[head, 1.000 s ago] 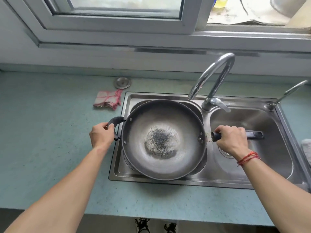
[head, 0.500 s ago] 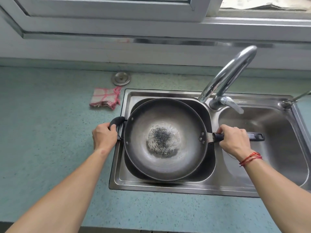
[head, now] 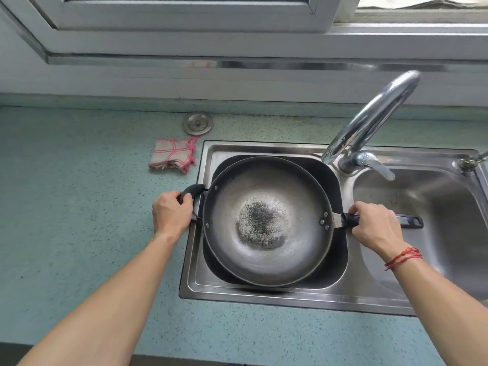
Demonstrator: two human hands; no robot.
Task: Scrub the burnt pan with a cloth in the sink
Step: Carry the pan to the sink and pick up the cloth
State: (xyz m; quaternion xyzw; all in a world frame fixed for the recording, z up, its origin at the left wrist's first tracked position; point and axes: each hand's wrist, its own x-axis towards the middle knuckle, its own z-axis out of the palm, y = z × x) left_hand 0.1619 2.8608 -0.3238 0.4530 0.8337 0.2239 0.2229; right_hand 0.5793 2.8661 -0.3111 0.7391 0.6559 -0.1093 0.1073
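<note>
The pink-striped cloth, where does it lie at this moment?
In the head view, the pink-striped cloth lies folded on the green countertop. It is just left of the sink, at its far left corner, and in front of the round metal stopper.

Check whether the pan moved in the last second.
Yes. The pan sank lower into the left basin; more basin wall shows on its right.

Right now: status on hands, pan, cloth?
Left hand grips side handle, right hand long handle. Pan in left basin, burnt patch unscrubbed. Cloth on counter, untouched. Faucet spout close by back rim.
</note>
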